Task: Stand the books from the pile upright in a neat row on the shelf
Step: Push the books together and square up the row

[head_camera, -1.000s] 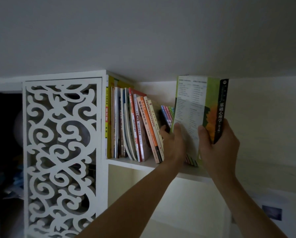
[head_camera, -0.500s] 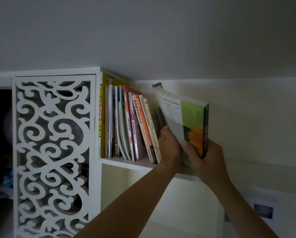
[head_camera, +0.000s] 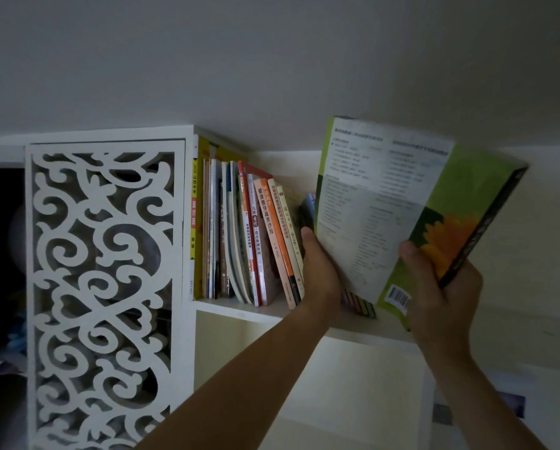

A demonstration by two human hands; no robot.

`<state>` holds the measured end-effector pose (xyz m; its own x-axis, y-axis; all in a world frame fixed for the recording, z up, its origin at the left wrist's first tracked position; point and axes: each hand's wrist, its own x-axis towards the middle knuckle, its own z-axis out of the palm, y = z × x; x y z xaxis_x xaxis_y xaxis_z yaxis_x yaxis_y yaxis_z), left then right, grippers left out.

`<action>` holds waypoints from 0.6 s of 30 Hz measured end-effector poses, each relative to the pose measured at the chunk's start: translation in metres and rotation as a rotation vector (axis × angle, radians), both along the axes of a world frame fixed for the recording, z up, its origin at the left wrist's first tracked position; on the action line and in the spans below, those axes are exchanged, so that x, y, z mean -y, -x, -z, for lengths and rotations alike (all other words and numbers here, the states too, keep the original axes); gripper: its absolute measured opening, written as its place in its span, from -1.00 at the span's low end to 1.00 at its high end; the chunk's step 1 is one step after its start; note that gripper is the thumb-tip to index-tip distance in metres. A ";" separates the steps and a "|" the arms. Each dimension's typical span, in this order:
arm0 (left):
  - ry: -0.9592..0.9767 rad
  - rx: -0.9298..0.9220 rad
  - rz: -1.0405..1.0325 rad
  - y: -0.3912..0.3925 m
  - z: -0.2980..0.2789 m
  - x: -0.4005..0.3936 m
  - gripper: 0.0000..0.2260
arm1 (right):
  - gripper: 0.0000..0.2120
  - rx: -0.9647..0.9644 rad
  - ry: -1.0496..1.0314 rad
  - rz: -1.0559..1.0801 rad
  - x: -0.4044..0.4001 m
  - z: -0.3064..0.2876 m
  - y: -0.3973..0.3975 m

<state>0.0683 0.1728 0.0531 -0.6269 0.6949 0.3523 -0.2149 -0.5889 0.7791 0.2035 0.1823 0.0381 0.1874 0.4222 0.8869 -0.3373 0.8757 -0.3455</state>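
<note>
Green-covered book [head_camera: 402,216] is gripped at its lower spine by the right hand [head_camera: 441,293], tilted toward 1 o'clock above the shelf [head_camera: 239,308]; the left hand [head_camera: 317,267] braces the leaning row [head_camera: 255,235] (fingers hidden). Slotting it remains.

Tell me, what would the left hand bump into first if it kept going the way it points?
Probably the small leaning books just past the left hand, then the shelf's back wall; depth is hard to judge.

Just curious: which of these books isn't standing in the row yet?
The big green book with the orange flower, gripped in the right hand; the others stand on the shelf.
</note>
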 end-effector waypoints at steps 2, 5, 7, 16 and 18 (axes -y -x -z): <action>0.012 0.020 0.019 0.006 0.002 -0.001 -0.26 | -0.90 0.026 0.058 -0.117 -0.001 -0.006 0.000; 0.068 0.086 -0.025 0.011 0.003 -0.008 -0.31 | -0.94 0.166 0.146 -0.100 -0.007 -0.015 0.003; 0.132 0.109 -0.042 0.010 0.001 -0.010 -0.38 | -0.93 0.244 0.173 0.117 -0.011 -0.019 0.006; 0.021 -0.133 -0.229 -0.008 0.007 -0.011 -0.62 | -0.84 0.251 0.322 0.311 -0.029 -0.002 0.014; 0.015 -0.181 -0.280 -0.009 0.010 -0.017 -0.66 | -0.89 0.278 0.361 0.231 -0.029 0.000 0.015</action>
